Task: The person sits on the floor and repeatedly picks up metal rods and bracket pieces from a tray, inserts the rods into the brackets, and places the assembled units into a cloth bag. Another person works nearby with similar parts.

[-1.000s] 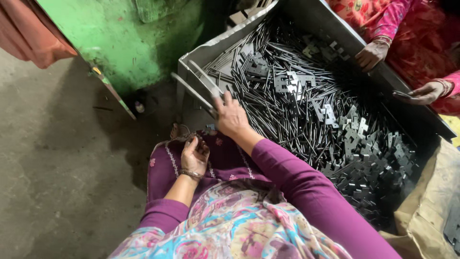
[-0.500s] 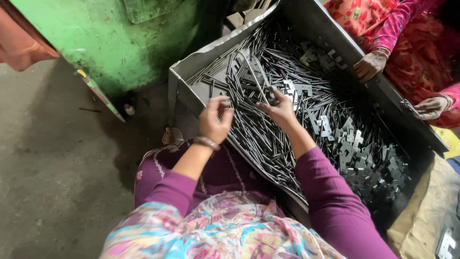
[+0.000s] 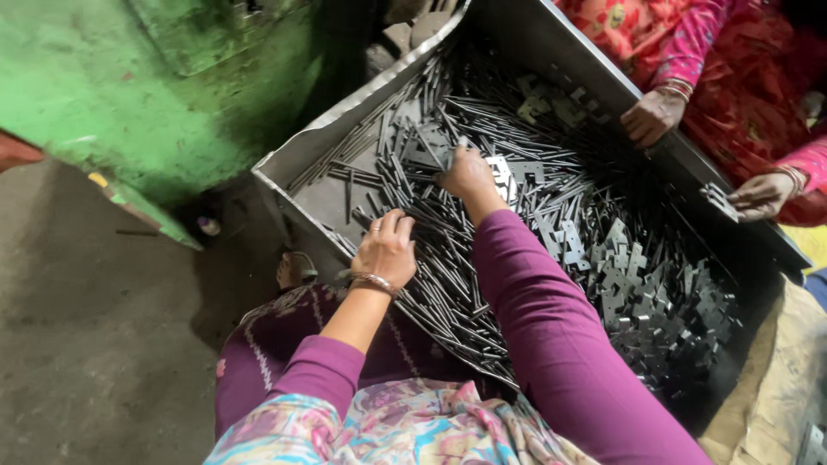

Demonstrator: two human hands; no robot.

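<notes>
A large grey metal tray (image 3: pixel 293 159) holds several thin metal rods (image 3: pixel 431 284) on its left side and several flat notched metal plates (image 3: pixel 633 275) on its right. My left hand (image 3: pixel 385 250), with a bangle at the wrist, rests fingers-down on the rods near the tray's near edge. My right hand (image 3: pixel 467 172), in a purple sleeve, reaches farther in and closes on rods and a plate in the pile; exactly what it grips is hidden.
Across the tray a person in red and pink clothing has one hand (image 3: pixel 650 116) on the far rim and another hand (image 3: pixel 758 196) holding small plates. A green machine body (image 3: pixel 172 95) stands to the left. Bare concrete floor (image 3: pixel 95 344) lies below it.
Both my hands have moved from my lap and the tray's near edge deeper into the tray. The right hand has reached farther among the rods.
</notes>
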